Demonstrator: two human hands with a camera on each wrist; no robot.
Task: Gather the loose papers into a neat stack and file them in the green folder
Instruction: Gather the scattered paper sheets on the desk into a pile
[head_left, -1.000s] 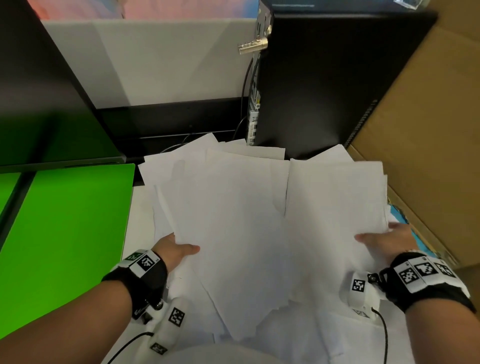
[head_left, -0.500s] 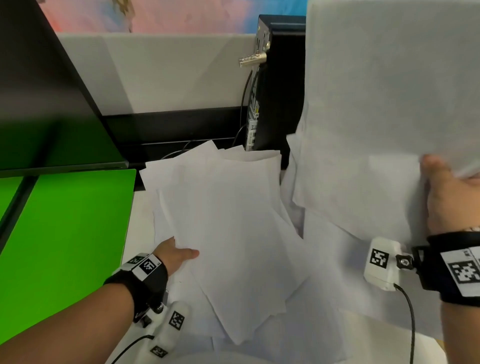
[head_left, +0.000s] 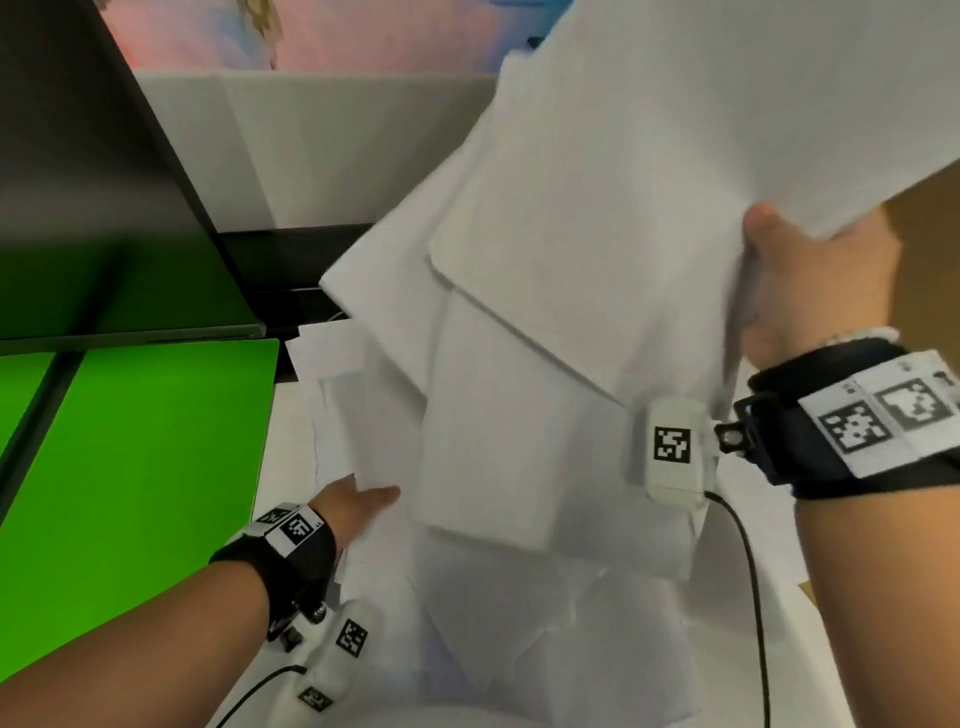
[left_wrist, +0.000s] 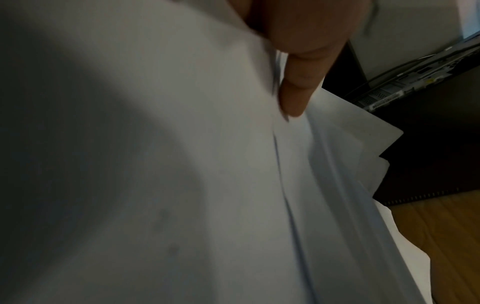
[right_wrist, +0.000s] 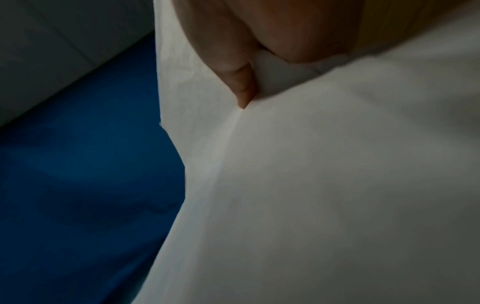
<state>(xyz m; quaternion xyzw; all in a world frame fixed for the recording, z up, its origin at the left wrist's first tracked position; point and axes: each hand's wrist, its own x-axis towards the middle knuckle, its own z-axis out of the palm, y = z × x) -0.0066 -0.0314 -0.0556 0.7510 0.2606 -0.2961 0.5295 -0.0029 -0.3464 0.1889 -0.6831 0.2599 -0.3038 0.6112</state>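
At three o'clock the right hand (head_left: 810, 291) pinches a raised sheaf of papers (head_left: 597, 234), thumb on top. At seven o'clock the left hand (head_left: 353, 506) grips the tabletop sheets' edge; their count is unclear. One green folder (head_left: 130, 467) lies at nine o'clock.

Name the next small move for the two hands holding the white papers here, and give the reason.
Probably the right hand should lower its raised sheets onto the pile the left hand holds. The papers lie fanned and uneven, and the green folder is without papers.
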